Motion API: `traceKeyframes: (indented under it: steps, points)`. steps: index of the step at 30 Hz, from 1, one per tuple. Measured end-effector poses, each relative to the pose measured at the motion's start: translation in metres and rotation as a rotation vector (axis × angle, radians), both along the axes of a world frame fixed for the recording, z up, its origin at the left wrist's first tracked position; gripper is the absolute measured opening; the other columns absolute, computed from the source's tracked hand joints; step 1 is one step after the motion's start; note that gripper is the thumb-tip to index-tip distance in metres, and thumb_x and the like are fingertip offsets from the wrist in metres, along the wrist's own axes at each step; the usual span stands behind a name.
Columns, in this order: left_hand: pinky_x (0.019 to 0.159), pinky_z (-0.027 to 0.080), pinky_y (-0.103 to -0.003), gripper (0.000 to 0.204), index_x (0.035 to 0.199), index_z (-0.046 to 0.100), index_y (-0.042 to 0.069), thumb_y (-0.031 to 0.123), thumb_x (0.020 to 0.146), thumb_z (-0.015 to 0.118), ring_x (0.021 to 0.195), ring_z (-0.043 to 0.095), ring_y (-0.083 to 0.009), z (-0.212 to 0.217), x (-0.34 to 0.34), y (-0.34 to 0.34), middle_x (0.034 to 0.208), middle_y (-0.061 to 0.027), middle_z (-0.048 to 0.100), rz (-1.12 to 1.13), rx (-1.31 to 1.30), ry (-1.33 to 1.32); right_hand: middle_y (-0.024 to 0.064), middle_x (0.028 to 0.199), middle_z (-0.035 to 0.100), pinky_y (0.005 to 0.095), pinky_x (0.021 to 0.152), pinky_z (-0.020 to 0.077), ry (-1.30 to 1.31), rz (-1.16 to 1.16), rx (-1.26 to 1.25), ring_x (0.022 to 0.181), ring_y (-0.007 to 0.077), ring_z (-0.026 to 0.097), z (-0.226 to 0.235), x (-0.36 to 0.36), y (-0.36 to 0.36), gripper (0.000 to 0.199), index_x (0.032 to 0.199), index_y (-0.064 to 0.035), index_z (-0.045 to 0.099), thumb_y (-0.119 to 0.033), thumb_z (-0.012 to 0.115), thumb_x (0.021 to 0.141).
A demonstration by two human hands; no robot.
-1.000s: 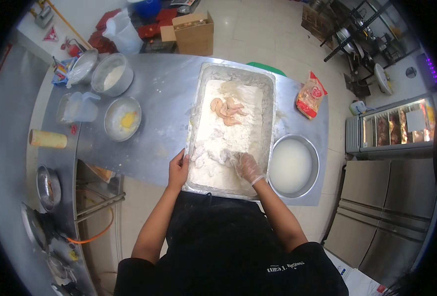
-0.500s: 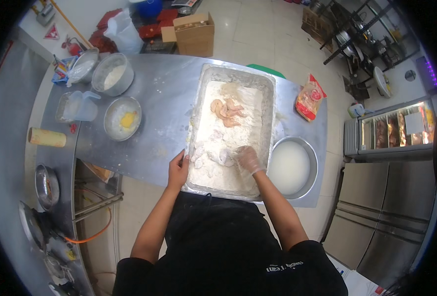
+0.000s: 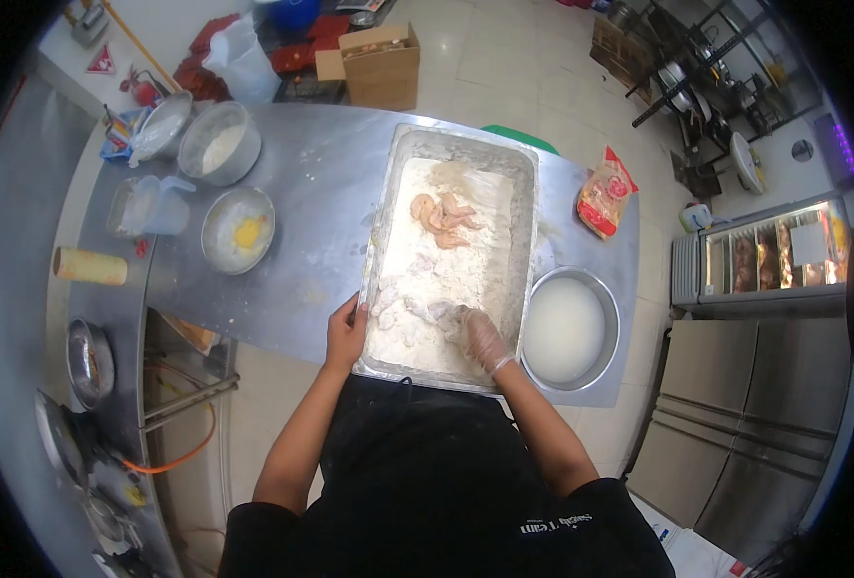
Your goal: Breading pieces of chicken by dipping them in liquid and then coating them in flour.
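A deep metal tray (image 3: 529, 222) holds a bed of white flour (image 3: 485, 262). Bare pieces of raw chicken (image 3: 440, 220) lie on the flour in its far half. Closer to me are several flour-coated chicken pieces (image 3: 395, 310). My left hand (image 3: 347, 332), bare, grips the tray's left rim near the front corner. In a clear plastic glove, my right hand (image 3: 485, 339) is down in the flour at the near right. Its fingers are closed at the end of a floured chicken piece (image 3: 435, 309); flour partly hides the fingertips.
Right of the tray stands a round metal pot (image 3: 612, 328) of milky liquid, with a red bag (image 3: 605, 197) beyond it. To the left sit a metal bowl (image 3: 217, 252) with something yellow, a tub (image 3: 241, 173) of white powder, a clear jug (image 3: 169, 207) and a cardboard tube (image 3: 90, 267).
My right hand has shifted a little toward me, its fingers now pointing farther left at the floured piece. My left hand stays on the rim.
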State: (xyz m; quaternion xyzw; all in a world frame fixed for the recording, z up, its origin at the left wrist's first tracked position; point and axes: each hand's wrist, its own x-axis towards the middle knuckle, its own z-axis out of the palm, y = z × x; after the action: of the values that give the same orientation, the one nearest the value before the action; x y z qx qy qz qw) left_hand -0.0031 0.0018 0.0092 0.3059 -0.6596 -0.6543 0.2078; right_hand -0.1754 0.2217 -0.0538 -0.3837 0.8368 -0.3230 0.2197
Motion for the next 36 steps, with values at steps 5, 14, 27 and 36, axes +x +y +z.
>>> traceKeyframes:
  steps: [5,14,27,36]
  points:
    - [0.074,0.046,-0.022,0.034,0.124,0.053,-0.006,0.012,0.095,0.05,0.083,0.056,-0.0073,-0.002,-0.003,0.002,0.097,-0.0066,0.064,-0.003,-0.012,0.013,0.022,0.078,0.063,0.0419,0.066,0.0472,0.012,-0.188,-0.355,0.074,0.0331,0.064,-0.043,0.016,0.004,0.023,0.092,0.0053,0.058,-0.016,0.06,0.085]
    - [0.075,0.046,-0.022,0.034,0.124,0.053,-0.005,0.012,0.095,0.05,0.084,0.057,-0.0075,-0.005,0.0,0.0,0.098,-0.006,0.065,0.002,0.029,-0.024,0.0259,0.091,0.063,0.0409,0.075,0.05,-0.248,-0.305,-0.163,0.087,0.0405,0.061,-0.037,-0.002,-0.016,0.033,0.101,0.0016,0.061,-0.018,0.063,0.074]
    - [0.077,0.046,-0.023,0.035,0.124,0.052,-0.007,0.013,0.095,0.051,0.087,0.058,-0.0094,-0.008,0.002,-0.001,0.1,-0.0086,0.064,0.01,0.028,-0.016,0.0268,0.067,0.06,0.0424,0.061,0.0505,0.022,-0.214,-0.045,0.063,0.0391,0.062,0.08,-0.006,-0.029,0.018,0.081,0.0043,0.065,-0.01,0.063,0.07]
    - [0.079,0.046,-0.023,0.034,0.123,0.053,-0.006,0.014,0.095,0.051,0.088,0.057,-0.0095,-0.005,0.0,0.001,0.101,-0.0079,0.064,0.001,0.007,-0.014,0.004,0.078,0.067,0.0253,0.061,0.0477,-0.432,-0.399,-0.116,0.067,0.0087,0.058,0.159,-0.035,0.023,0.015,0.089,0.0038,0.067,-0.002,0.065,0.076]
